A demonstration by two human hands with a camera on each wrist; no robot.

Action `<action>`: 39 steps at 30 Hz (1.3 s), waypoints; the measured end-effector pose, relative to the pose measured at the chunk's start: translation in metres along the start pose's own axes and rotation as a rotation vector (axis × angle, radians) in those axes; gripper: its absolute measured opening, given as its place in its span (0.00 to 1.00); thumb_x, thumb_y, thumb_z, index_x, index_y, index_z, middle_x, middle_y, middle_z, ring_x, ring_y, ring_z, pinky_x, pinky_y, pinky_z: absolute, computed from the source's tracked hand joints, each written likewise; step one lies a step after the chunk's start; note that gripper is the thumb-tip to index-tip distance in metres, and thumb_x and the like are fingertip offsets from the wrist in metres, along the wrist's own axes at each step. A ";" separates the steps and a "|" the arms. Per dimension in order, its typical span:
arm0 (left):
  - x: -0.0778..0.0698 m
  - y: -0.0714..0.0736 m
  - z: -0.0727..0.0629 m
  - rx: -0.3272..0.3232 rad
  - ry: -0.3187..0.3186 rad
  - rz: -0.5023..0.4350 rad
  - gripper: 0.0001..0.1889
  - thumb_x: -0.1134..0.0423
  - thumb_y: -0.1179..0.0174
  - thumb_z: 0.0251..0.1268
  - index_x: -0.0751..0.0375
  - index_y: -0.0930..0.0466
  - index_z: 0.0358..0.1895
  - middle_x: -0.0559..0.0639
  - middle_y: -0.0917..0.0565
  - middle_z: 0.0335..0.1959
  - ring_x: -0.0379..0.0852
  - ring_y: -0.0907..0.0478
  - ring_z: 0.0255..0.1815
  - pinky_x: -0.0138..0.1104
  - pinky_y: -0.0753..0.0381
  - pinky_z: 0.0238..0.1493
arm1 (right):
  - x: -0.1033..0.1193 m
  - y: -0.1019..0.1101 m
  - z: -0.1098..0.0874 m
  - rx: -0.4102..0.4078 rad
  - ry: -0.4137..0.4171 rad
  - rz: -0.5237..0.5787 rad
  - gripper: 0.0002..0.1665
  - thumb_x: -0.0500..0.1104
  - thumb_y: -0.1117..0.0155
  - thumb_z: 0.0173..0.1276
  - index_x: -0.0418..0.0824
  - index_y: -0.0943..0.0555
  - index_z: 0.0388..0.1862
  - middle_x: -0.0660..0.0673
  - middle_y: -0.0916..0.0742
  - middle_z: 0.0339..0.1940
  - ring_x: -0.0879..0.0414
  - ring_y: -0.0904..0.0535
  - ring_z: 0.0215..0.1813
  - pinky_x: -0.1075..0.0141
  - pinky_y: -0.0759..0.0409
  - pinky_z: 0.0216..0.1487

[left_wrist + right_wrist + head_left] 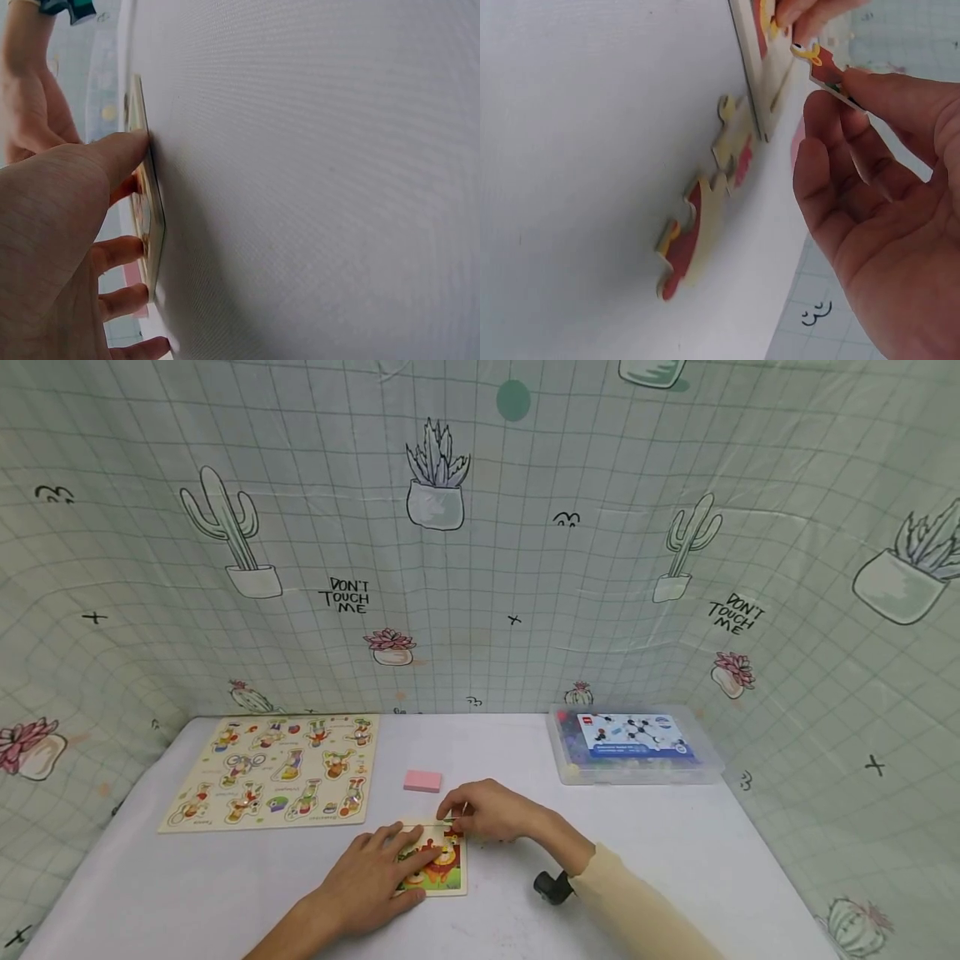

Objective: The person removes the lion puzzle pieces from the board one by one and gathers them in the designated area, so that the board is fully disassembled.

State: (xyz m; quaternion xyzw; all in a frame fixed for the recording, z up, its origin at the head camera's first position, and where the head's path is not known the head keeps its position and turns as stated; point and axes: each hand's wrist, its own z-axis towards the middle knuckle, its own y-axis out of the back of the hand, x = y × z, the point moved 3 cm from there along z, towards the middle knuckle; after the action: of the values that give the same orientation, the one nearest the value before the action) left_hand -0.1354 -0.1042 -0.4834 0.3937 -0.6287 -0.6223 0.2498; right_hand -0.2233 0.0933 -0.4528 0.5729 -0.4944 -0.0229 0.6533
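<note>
A small square jigsaw puzzle board [463, 870] with a lion picture lies flat on the table. My left hand [375, 878] rests on it with fingers spread over the picture. In the left wrist view the thumb [124, 154] lies at the board's near edge. At the board's upper right corner, my right hand [487, 810] pinches a puzzle piece [826, 69] between thumb and index finger, raised and tilted above the board. The right wrist view shows loose puzzle pieces, one red and cream [696, 232] and one cream with pink [739, 139], on the table beside the board.
A large wooden peg puzzle [277, 772] with sports figures lies at the back left. Beyond the small board is a pink block [423, 781]. A clear plastic case [633, 747] with a blue label stands back right. A black device [552, 887] shows by the right forearm.
</note>
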 end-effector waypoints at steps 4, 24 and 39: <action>-0.001 0.001 -0.001 -0.004 -0.008 -0.002 0.30 0.37 0.47 0.71 0.35 0.32 0.74 0.49 0.31 0.74 0.58 0.36 0.73 0.59 0.30 0.62 | -0.002 0.012 -0.009 -0.007 -0.008 0.027 0.11 0.40 0.36 0.73 0.48 0.13 0.51 0.59 0.18 0.35 0.63 0.24 0.36 0.71 0.23 0.37; -0.002 0.002 -0.001 0.008 -0.005 -0.034 0.31 0.36 0.46 0.70 0.34 0.33 0.74 0.49 0.32 0.75 0.59 0.36 0.73 0.59 0.31 0.63 | -0.063 0.035 -0.067 -0.006 -0.150 0.127 0.10 0.38 0.37 0.72 0.45 0.12 0.48 0.56 0.14 0.32 0.59 0.20 0.33 0.67 0.22 0.35; -0.002 0.001 -0.001 0.003 0.003 -0.022 0.30 0.36 0.46 0.70 0.33 0.33 0.74 0.48 0.32 0.75 0.57 0.36 0.73 0.58 0.31 0.63 | -0.079 0.031 -0.071 -0.018 -0.161 0.076 0.06 0.36 0.32 0.67 0.46 0.13 0.40 0.56 0.16 0.28 0.63 0.24 0.30 0.69 0.25 0.33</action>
State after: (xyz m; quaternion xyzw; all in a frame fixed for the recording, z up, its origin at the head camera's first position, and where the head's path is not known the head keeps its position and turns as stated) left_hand -0.1335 -0.1034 -0.4814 0.4019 -0.6251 -0.6234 0.2431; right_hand -0.2327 0.2027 -0.4680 0.5439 -0.5667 -0.0486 0.6170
